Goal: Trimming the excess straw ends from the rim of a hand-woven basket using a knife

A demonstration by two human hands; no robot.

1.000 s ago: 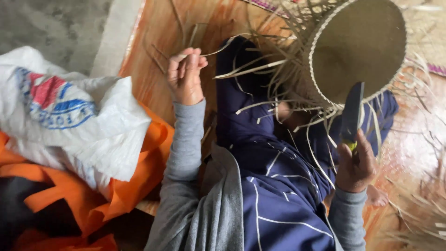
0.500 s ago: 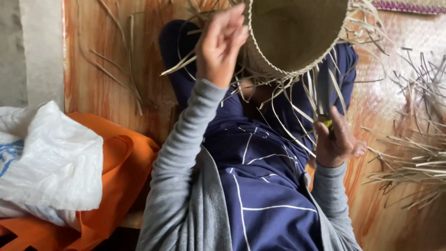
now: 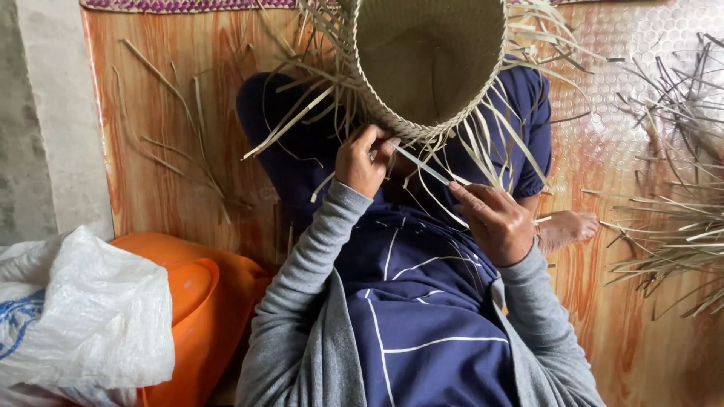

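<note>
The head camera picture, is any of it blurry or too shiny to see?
Head view: soft, even light and mostly sharp; the left hand, right hand and woven basket show clearly; the floor mat has pale glare at upper right; the white bag at the near edge looks slightly soft.

- A home craft spot on the floor — a person sits cross-legged, one bare foot out on a wood-patterned floor mat.
- A half-woven basket with loose strip ends, and a pile of cut strips beside it, show hand weaving.
- A bare concrete wall, an orange plastic basin and a white sack — household clutter, not a shop.
</note>
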